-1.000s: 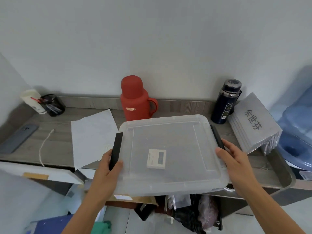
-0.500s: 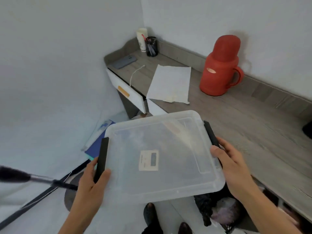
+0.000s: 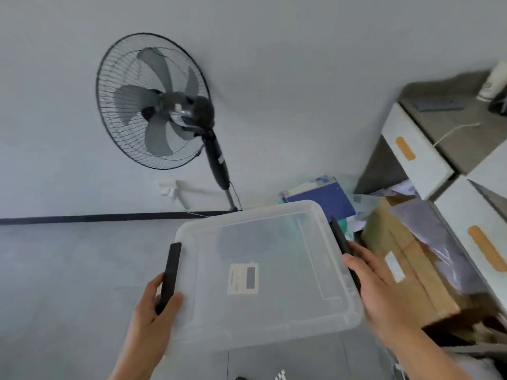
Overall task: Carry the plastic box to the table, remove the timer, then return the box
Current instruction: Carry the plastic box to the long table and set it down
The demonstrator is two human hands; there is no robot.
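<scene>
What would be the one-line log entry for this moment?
phase: carrying | plastic box: lid on, held by both side latches | left hand, right hand: gripping | timer: inside box | standing fan ahead

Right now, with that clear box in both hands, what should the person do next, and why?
Probably keep carrying it level toward a table. Both the left hand and right hand grip the plastic box by its black side handles, in the air above the floor, lid on, with the timer lying loose inside.
</scene>
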